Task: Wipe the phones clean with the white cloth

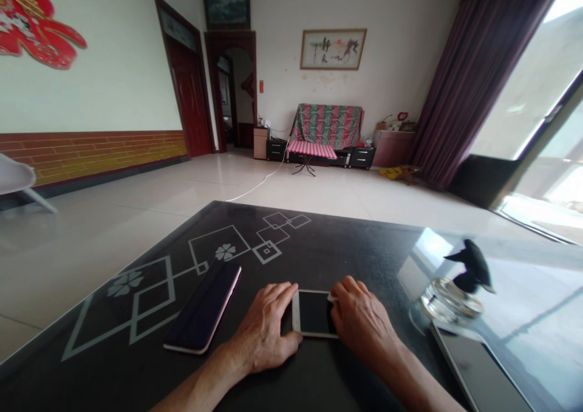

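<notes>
Gripping the white smartphone (314, 313), left hand (266, 327) and right hand (362, 315) have both ends held, the pink-edged smartphone (204, 310) left of it untouched.

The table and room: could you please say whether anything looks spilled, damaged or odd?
Brownish patches on the wall below the framed picture look like stains. On the table, no spill shows, nor damage to the white-framed device between left hand and right hand.

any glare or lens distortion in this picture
In the head view, the window at right is partly overexposed; the table shows bright glare at its right; the curtain leans, likely wide-angle distortion; the white phone shows no bright glare.
</notes>
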`<action>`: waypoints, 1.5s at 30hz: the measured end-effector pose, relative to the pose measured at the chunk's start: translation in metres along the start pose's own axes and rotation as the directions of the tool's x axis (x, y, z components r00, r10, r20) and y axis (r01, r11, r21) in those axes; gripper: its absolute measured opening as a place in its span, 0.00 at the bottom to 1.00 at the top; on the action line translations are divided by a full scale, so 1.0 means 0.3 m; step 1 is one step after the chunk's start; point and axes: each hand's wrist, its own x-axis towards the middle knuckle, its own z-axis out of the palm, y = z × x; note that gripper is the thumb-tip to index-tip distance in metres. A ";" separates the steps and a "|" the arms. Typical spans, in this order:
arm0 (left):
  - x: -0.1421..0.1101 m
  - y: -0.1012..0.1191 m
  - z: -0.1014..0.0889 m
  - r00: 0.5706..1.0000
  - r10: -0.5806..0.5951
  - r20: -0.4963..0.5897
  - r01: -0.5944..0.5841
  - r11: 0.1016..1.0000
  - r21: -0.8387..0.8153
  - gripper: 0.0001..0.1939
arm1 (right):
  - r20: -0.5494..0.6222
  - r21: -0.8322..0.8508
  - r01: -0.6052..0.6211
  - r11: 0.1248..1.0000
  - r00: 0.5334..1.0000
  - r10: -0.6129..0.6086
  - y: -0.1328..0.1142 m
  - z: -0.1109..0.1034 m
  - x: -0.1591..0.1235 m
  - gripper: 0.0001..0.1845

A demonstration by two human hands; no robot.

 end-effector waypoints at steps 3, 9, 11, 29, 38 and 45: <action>0.001 0.003 -0.001 1.000 -0.006 0.007 0.006 1.000 0.003 0.37 | 0.003 0.076 0.112 0.991 0.994 -0.112 -0.039 -0.002 -0.013 0.08; -0.001 -0.011 0.013 1.000 0.013 -0.007 -0.013 1.000 0.002 0.37 | -0.006 0.293 0.345 0.892 0.933 -0.359 -0.106 0.001 -0.034 0.10; -0.001 -0.014 0.016 1.000 0.014 -0.010 -0.014 1.000 0.006 0.37 | -0.019 0.339 0.368 0.866 0.923 -0.384 -0.104 0.003 -0.033 0.10; 0.003 0.009 -0.005 0.999 -0.024 0.021 0.024 1.000 0.004 0.37 | -0.030 0.181 0.137 0.974 0.991 -0.133 0.000 0.013 0.010 0.13; 0.004 -0.003 0.008 0.999 -0.012 0.032 0.012 1.000 0.012 0.38 | -0.039 0.362 0.341 0.867 0.935 -0.351 -0.095 0.008 -0.030 0.12; 0.006 0.003 0.001 1.000 -0.010 0.029 0.010 1.000 0.016 0.38 | -0.058 0.353 0.320 0.879 0.945 -0.321 -0.067 0.021 -0.014 0.12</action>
